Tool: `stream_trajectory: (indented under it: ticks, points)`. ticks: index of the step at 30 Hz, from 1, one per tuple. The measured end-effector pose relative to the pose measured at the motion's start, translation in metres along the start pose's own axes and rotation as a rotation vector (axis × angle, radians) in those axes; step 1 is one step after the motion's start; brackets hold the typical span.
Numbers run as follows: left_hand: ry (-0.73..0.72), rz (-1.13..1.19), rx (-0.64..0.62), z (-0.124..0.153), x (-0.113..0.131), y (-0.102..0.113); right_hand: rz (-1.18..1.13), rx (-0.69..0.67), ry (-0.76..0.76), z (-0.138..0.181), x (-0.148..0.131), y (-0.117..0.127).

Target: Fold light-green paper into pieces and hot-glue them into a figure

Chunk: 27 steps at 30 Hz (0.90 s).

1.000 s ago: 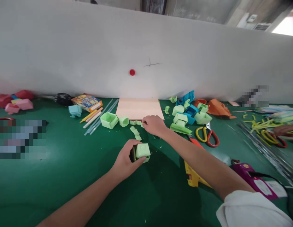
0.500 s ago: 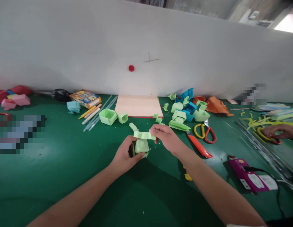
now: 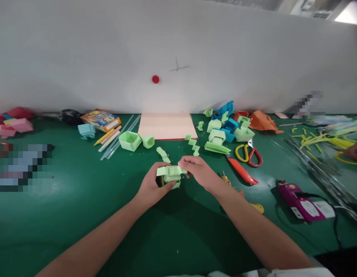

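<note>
My left hand (image 3: 153, 186) is closed around a small folded light-green paper piece (image 3: 174, 183), thumb along its near side. My right hand (image 3: 197, 169) pinches the right end of a creased light-green paper strip (image 3: 167, 170). That strip lies across the top of the folded piece, its left end by my left fingers. Just beyond my hands, a second creased green strip (image 3: 163, 154) rests on the green table. Farther back stand an open green paper box (image 3: 130, 141) and a smaller green paper cup shape (image 3: 148, 142). A zigzag green strip (image 3: 192, 144) lies to the right.
At right are folded green and blue paper pieces (image 3: 217, 135), scissors (image 3: 249, 154), a red-handled cutter (image 3: 243, 171) and a purple corded device (image 3: 299, 202). Pens (image 3: 110, 138) and a box (image 3: 101, 120) lie at left. Another person's hand (image 3: 355, 151) is at the far right edge.
My right hand has brought the strip down and slightly left onto the folded piece. The view has shifted a little. The other person's hand has moved toward the right edge.
</note>
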<state>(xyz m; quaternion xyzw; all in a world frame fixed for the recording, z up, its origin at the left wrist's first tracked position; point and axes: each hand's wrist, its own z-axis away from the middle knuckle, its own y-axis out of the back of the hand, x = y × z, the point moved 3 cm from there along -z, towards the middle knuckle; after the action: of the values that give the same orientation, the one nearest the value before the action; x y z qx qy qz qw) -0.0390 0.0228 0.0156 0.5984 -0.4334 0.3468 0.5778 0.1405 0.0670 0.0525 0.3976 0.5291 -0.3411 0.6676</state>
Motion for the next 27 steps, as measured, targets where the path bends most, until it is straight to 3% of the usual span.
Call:
stream_trajectory:
  ticks: [9, 21, 24, 27]
  points:
    - [-0.009, 0.001, -0.008, -0.001, -0.002, 0.001, 0.049, 0.011, 0.005, -0.005, 0.008, -0.002]
    - [0.009, 0.001, -0.015, -0.001, -0.005, 0.0, 0.328, 0.105, 0.055, 0.004, -0.005, 0.0]
    - [-0.008, 0.026, -0.005, -0.002, -0.005, 0.0, 0.461, 0.195, 0.181, 0.011, -0.013, 0.003]
    - [-0.016, 0.064, -0.008, -0.002, -0.004, -0.001, 0.6, 0.257, 0.445, 0.02, -0.022, 0.003]
